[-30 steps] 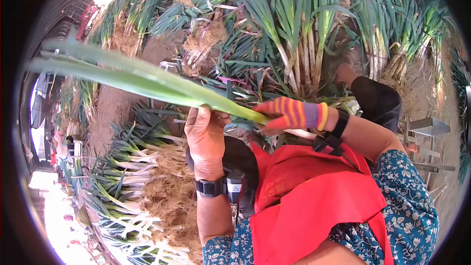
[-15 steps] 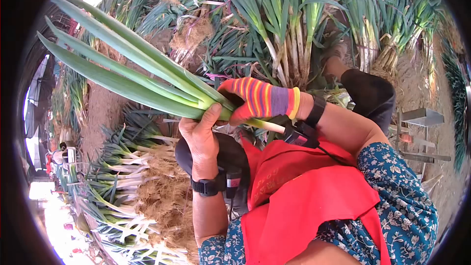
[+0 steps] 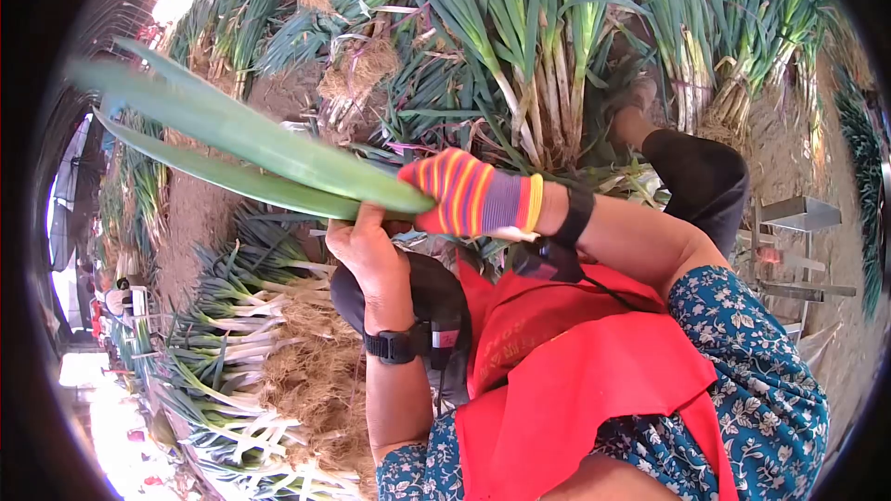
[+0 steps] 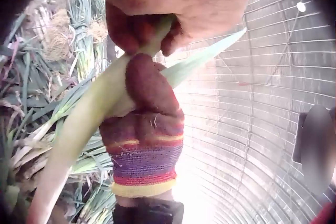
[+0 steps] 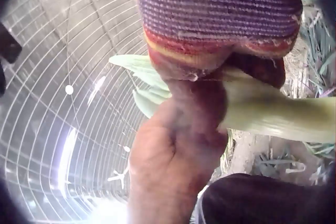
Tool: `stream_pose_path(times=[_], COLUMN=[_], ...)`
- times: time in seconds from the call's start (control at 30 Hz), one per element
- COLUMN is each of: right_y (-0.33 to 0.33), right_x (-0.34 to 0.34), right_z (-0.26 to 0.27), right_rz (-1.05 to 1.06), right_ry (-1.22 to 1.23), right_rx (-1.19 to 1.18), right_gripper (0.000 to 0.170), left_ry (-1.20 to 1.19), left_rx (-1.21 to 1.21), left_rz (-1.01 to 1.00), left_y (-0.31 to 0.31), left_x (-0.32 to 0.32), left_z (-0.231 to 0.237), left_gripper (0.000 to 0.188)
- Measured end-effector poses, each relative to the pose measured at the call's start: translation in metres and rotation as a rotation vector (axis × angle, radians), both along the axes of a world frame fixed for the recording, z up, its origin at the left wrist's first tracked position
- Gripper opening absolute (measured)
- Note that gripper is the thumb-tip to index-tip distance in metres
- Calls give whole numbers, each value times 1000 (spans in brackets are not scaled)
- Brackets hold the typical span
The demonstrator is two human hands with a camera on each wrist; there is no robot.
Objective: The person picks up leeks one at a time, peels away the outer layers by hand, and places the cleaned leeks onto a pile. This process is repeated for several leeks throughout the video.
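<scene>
A long green onion point(image 3: 269, 150) lies across in front of the lap, its broad green leaves fanning out to the upper left. My bare left hand point(image 3: 371, 255) pinches it from below near where the leaves part, thumb against the leaf bases. Just beside it, my right hand point(image 3: 478, 193), in a striped knit glove, wraps its fingers round the stalk. The glove hides much of the stalk in the head view. In the left wrist view the pale stalk point(image 4: 81, 121) runs down past the gloved thumb. The right wrist view shows both hands meeting at the stalk point(image 5: 283, 111).
Green onions with fibrous roots point(image 3: 316, 366) lie piled at the lower left. A bunch stands upright point(image 3: 557, 65) ahead, and more bundles point(image 3: 691, 46) stand at the right. A red apron point(image 3: 594, 343) covers the lap. A metal stand point(image 3: 800, 213) is at the far right.
My right hand has slid left along the stalk until it sits by my left hand. The leaves first spread apart, then swung and drew closer together, now blurred.
</scene>
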State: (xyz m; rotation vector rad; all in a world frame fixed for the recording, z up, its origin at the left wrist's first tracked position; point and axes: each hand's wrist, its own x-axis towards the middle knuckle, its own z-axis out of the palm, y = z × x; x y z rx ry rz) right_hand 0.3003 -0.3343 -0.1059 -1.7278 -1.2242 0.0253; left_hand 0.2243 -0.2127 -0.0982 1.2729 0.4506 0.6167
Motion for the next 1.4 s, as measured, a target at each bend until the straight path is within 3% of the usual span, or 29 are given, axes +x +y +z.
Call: stream_pose_path(times=[0.07, 0.1, 0.13, 0.2, 0.23, 0.27, 0.3, 0.37, 0.4, 0.47, 0.53, 0.6, 0.7, 0.77, 0.8, 0.9, 0.97, 1.0, 1.1, 1.13, 1.2, 1.27, 1.37, 1.4], right_y=[-7, -15, -23, -51, -70, -92, -118, -162, -173, -179, -157, -117, -94, -88, -88, -85, -83, -83, -79, -76, -72, -70, -69, -72], right_x=[-19, -24, -27, -8, 3, 16, 37, 73, 72, 58, 49, 17, -9, -13, -13, -16, -18, -19, -21, -22, -23, -24, -24, -23], right_z=[12, 18, 20, 16, 17, 10, -13, -70, -70, -77, -69, -29, -15, -37, -44, -61, -66, -66, -66, -68, -72, -76, -70, -65], right_rz=[134, 186, 240, 120, -24, -54, -84, -409, -594, -716, -517, -360, -313, -197, -191, -218, -241, -256, -246, -234, -219, -265, -254, -256], right_ry=[100, 132, 164, 209, 299, 561, 565, 281, 65, -273, -292, -335, -431, 22, 27, 53, 70, 92, 221, 302, 300, 150, 229, 224], right_rx=[7, 73, 141, 136, 48, 72, -57, -413, -893, -927, -421, -222, -153, -163, -164, 151, 161, 164, 153, 129, 138, 147, 176, 175], right_gripper=[28, 27, 25, 26, 33, 36, 47, 47, 47, 53, 49, 46, 42, 39, 39, 35, 35, 36, 34, 34, 33, 34, 33, 33], left_ry=[-184, 260, 172, -80, 4, 43, -11, -65, -70, -80, -140, -141, -164, -169, -172, -66, -99, -106, -34, -40, -78, -87, -68, -119], left_rx=[-88, 66, -43, 20, -113, -121, -101, -75, -73, -70, -110, -115, -118, -147, -176, 6, -111, -111, -454, -454, -509, -482, -456, -457], left_rz=[241, 218, 217, 305, 131, 221, 205, 196, 209, 214, 129, 96, 76, 35, -6, -153, -279, -283, -199, -192, -226, -220, -175, -246], left_y=[11, 15, 28, 52, 47, 50, 54, 58, 55, 50, 43, 32, 18, 14, 11, -9, -17, -22, -34, -34, -32, -32, -31, -27], left_x=[10, 1, 1, 4, -11, -12, -16, -25, -26, -25, -23, -18, -17, -19, -21, -20, -20, -18, -11, -9, -9, -6, 1, 3], left_z=[-11, 14, 4, -14, 14, 19, 20, 24, 28, 30, 23, 23, 30, 29, 27, 9, 3, 6, 14, 12, 4, 2, -7, -14], left_gripper=[20, 22, 23, 18, 16, 15, 15, 14, 14, 14, 15, 17, 11, 14, 17, 18, 20, 20, 16, 16, 14, 9, 8, 12])
